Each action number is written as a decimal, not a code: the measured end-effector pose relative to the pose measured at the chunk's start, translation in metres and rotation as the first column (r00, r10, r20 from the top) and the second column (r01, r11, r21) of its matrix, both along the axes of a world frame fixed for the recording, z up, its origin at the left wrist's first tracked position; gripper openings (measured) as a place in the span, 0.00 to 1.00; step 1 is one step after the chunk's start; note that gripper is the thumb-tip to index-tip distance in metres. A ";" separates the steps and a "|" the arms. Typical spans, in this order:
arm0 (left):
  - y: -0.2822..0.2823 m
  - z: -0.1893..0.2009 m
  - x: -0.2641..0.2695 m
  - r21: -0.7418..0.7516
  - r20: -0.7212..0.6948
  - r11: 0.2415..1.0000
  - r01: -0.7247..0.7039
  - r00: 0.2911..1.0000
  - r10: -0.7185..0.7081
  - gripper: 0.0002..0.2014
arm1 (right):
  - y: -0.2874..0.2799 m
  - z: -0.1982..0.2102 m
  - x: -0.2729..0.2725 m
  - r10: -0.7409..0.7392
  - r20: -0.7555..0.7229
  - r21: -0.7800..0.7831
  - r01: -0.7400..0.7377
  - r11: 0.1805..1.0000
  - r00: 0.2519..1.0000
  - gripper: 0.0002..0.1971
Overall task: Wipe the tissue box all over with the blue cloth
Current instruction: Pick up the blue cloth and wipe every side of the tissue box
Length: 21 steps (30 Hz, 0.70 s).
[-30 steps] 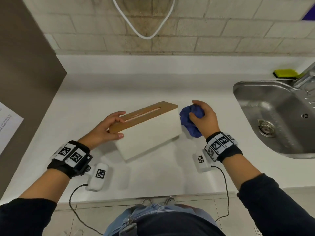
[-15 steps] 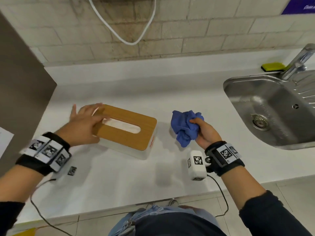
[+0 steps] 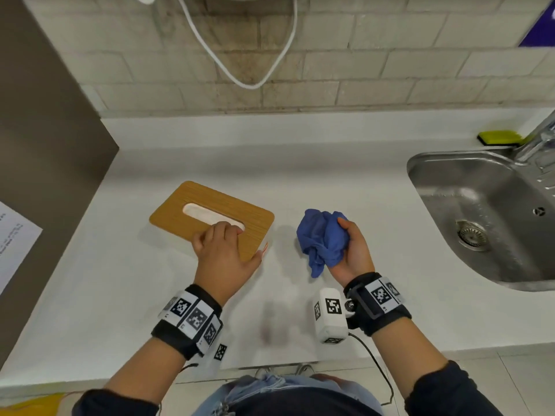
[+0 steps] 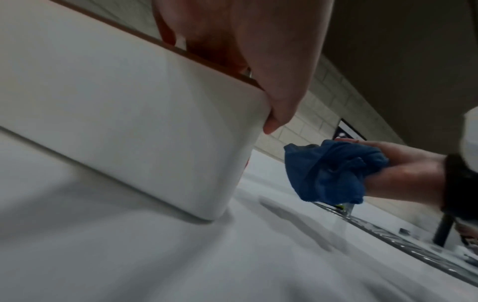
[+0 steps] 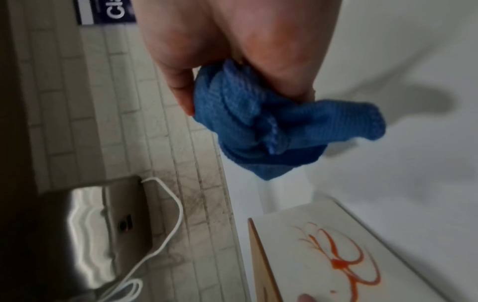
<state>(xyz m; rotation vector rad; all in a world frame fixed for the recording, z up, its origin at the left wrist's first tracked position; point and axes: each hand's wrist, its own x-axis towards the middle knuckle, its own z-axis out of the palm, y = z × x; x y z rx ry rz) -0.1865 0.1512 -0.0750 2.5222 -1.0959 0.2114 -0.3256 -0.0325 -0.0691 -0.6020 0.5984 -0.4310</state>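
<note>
Right hand (image 3: pixel 354 253) clenched round bunched blue cloth (image 3: pixel 322 240) beside tissue box (image 3: pixel 210 217), left hand (image 3: pixel 223 256) gripping near corner of wooden lid, thumb over white side, on white counter (image 3: pixel 120 295).

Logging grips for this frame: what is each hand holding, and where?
Right hand grips the bunched blue cloth by its middle; left hand holds the tissue box at its near right corner.

Hidden from you: tissue box (image 3: pixel 186 217) near corner beneath your left hand (image 3: pixel 223 259); blue cloth (image 3: pixel 322 238) part-buried in your right hand (image 3: pixel 354 253).
</note>
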 end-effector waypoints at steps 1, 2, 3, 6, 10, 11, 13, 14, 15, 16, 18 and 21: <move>0.003 0.001 0.005 0.005 -0.007 1.000 0.010 1.000 -0.010 0.28 | 0.003 0.000 0.002 -0.007 -0.042 -0.027 0.006 1.000 0.999 0.16; 0.006 0.002 0.009 0.015 -0.019 1.000 0.024 1.000 -0.024 0.29 | 0.006 -0.001 0.003 -0.014 -0.073 -0.044 0.011 0.999 0.997 0.15; 0.008 0.004 0.012 0.026 -0.034 0.999 0.039 0.999 -0.038 0.29 | 0.009 0.001 0.005 -0.019 -0.090 -0.065 0.013 0.998 0.996 0.15; 0.012 0.017 0.022 -0.015 -0.075 0.998 0.066 0.995 -0.067 0.30 | 0.018 0.008 0.009 -0.006 -0.095 -0.177 -0.011 0.984 0.995 0.16; 0.020 0.063 0.043 -0.231 -0.336 0.971 0.069 0.930 -0.146 0.22 | 0.023 0.023 0.030 -0.119 -0.198 -0.394 0.032 0.919 0.973 0.22; 0.021 0.073 0.049 -0.296 -0.435 0.954 0.056 0.881 -0.187 0.19 | 0.027 0.031 0.037 -0.157 -0.183 -0.475 0.052 0.878 0.970 0.26; 0.023 0.087 0.061 -0.449 -0.621 0.893 -0.011 0.723 -0.303 0.17 | 0.041 0.045 0.047 -0.189 -0.121 -0.628 0.072 0.775 0.974 0.28; 0.023 0.090 0.067 -0.494 -0.677 0.869 -0.039 0.645 -0.356 0.17 | 0.051 0.051 0.051 -0.175 -0.067 -0.689 0.082 0.720 0.982 0.21; 0.022 0.092 0.074 -0.513 -0.704 0.857 -0.051 0.596 -0.386 0.18 | 0.063 0.054 0.055 -0.131 -0.019 -0.748 0.073 0.660 0.991 0.16; 0.021 0.092 0.080 -0.514 -0.720 0.856 -0.056 0.570 -0.395 0.18 | 0.075 0.059 0.058 -0.066 0.013 -0.803 0.050 0.593 0.998 0.17; 0.022 0.093 0.090 -0.506 -0.743 0.861 -0.055 0.534 -0.403 0.18 | 0.091 0.060 0.065 0.005 0.013 -0.866 0.008 0.500 1.000 0.20; 0.022 0.091 0.101 -0.489 -0.765 0.871 -0.043 0.501 -0.405 0.17 | 0.087 0.062 0.081 -0.057 -0.073 -0.924 -0.046 0.381 0.996 0.15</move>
